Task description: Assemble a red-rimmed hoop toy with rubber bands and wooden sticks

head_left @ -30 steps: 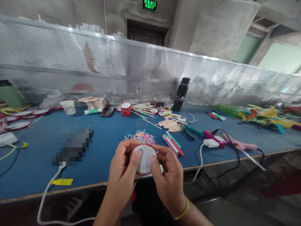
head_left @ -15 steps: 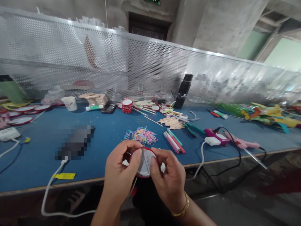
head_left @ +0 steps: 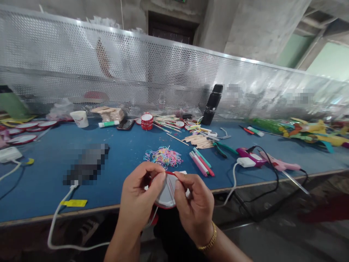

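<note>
Just over the front edge of the blue table, my left hand point(head_left: 144, 194) and my right hand point(head_left: 193, 203) pinch a round red-rimmed disc point(head_left: 167, 194) between them. Its pale, shiny face is turned up toward me, with thin lines across it. Both thumbs lie on the face near the top, and the fingertips meet the red rim there; the fingers behind it are hidden. Part of something white shows behind the disc. Beyond my hands lies a loose heap of small coloured rubber bands point(head_left: 165, 156), touched by neither hand.
Markers point(head_left: 201, 163), wooden sticks point(head_left: 198, 141), pliers point(head_left: 225, 148) and a pink glue gun point(head_left: 280, 162) lie to the right. At the back stand stacked red-rimmed discs point(head_left: 147, 122), a paper cup point(head_left: 79, 119) and a black bottle point(head_left: 212, 104). A cabled dark device point(head_left: 88, 162) lies left, before a perforated metal screen point(head_left: 174, 72).
The disc has tilted slightly, its lower edge sitting a little lower. Both hands keep their pinch at the rim, with only small finger shifts. The table things stay put.
</note>
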A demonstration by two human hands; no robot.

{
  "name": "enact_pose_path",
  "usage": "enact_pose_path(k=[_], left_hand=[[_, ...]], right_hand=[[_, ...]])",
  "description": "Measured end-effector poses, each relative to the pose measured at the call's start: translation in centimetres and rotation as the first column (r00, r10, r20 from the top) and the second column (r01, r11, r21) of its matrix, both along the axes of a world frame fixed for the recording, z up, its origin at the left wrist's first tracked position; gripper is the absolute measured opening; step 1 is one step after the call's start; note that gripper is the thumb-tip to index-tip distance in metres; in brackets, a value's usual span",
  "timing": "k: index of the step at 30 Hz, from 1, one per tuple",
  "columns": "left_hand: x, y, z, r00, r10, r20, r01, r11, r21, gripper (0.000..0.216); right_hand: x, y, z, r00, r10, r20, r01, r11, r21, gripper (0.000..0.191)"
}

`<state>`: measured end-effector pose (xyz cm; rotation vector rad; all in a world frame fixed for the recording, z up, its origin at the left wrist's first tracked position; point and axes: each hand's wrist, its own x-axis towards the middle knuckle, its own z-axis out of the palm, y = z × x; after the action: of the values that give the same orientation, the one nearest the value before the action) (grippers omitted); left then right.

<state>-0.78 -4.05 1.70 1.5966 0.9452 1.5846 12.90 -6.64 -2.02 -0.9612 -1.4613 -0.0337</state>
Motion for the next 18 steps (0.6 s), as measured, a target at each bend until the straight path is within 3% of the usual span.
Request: enact_pose_path(k=[6, 10, 14, 18], left_hand=[[0.4, 0.0, 0.1, 0.994, -0.085, 0.063, 0.093, 0.985, -0.142, 0.014], [0.2, -0.2, 0.1, 0.989, -0.113, 0.093, 0.129, 0.975, -0.183, 0.032], [-0.3, -0.6, 0.2, 0.978, -0.18, -0.109, 0.162, 0.974, -0.156, 0.052], [-0.6, -0.7, 0.1, 0.94, -0.092, -0.328, 0.08, 0.996, -0.05, 0.07]], right_hand=[[-0.1, 0.3, 0.3, 0.999, -0.037, -0.007, 0.037, 0.999, -0.001, 0.015], [0.1, 0.9, 0.7, 0.994, -0.071, -0.079, 0.067, 0.997, -0.048, 0.012], [0.4, 1.6, 1.2, 0.985, -0.084, -0.148, 0.071, 0.993, -0.093, 0.012], [0.5, 1.9, 1.8, 0.98, -0.034, -0.197, 0.008, 0.991, -0.131, 0.014]])
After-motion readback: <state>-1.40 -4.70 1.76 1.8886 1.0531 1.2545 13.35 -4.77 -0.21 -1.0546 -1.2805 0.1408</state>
